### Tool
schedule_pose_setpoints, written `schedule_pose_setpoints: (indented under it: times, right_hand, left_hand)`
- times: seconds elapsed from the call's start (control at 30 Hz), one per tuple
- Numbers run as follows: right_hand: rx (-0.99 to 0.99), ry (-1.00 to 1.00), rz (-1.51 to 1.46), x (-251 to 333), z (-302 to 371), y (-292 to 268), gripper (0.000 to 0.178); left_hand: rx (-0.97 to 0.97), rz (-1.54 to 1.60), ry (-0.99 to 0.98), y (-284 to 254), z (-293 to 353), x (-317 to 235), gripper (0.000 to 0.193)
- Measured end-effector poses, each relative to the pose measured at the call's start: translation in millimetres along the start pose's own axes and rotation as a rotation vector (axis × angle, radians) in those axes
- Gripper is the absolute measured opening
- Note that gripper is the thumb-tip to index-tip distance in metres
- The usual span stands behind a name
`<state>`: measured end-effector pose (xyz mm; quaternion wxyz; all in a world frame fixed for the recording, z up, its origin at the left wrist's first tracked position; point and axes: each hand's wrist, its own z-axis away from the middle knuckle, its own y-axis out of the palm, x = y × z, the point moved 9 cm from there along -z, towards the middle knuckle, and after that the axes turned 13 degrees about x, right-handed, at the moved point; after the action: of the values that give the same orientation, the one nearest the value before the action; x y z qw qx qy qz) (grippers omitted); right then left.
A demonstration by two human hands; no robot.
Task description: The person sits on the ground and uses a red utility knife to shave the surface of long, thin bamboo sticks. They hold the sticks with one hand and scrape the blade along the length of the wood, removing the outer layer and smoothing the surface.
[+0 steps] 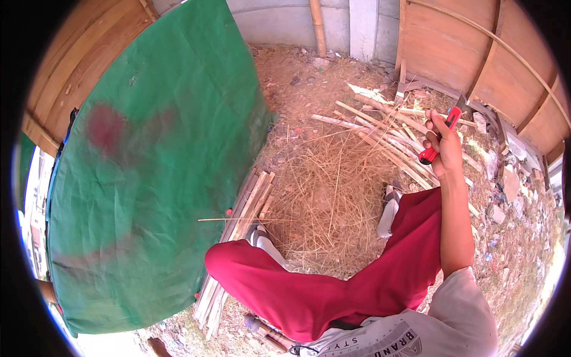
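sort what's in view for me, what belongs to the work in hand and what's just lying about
Likely part of the work:
red utility knife, held in the right hand
pale strips, piled near that hand
perhaps the slats beside the green sheet

Probably just around:
dry straw in the middle
rubble on the right
green sheet on the left

The utility knife (454, 117) is red with black parts. A green sheet (160, 178) carries dark reddish blotches. The trousers (386, 268) are plain crimson, the shirt (458, 315) pale grey with a dark print. Straw (333, 196) shows golden tan, the strips (245, 208) pale yellow, the panels (446, 38) orange-brown, the wall (276, 27) light grey.
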<state>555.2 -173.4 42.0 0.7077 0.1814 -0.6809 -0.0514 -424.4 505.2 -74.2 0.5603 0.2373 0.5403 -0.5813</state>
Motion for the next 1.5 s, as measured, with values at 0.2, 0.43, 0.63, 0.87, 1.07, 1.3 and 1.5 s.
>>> schedule_pose_setpoints:
  times: [0.2,0.43,0.63,0.87,1.07,1.3,1.5]
  right_hand:
    - [0.088,-0.016,-0.044,1.8,-2.4,-1.1,0.029]
    - [0.083,-0.015,-0.080,7.3,-2.5,-10.9,0.027]
    - [0.100,-0.030,-0.107,8.6,1.5,-17.4,0.025]
    - [0.106,-0.027,-0.105,12.3,4.9,-15.5,0.026]
    - [0.107,-0.005,-0.139,8.5,4.5,-15.0,0.026]
    - [0.092,-0.001,-0.175,8.8,2.5,-24.3,0.026]
    - [0.053,0.035,-0.317,12.3,4.8,-26.8,0.023]
  left_hand:
    - [0.004,0.007,-0.025,-3.5,8.6,19.9,0.033]
    - [0.033,0.012,-0.046,-3.6,14.5,35.9,0.033]
    - [0.066,0.006,-0.062,3.0,15.4,42.8,0.034]
    - [0.107,0.025,-0.082,5.1,15.2,57.1,0.036]
    - [0.131,0.033,-0.087,12.4,9.0,59.5,0.036]
    - [0.080,0.056,-0.094,25.2,14.2,59.9,0.030]
    - [0.045,0.132,-0.103,31.6,16.5,68.8,0.027]
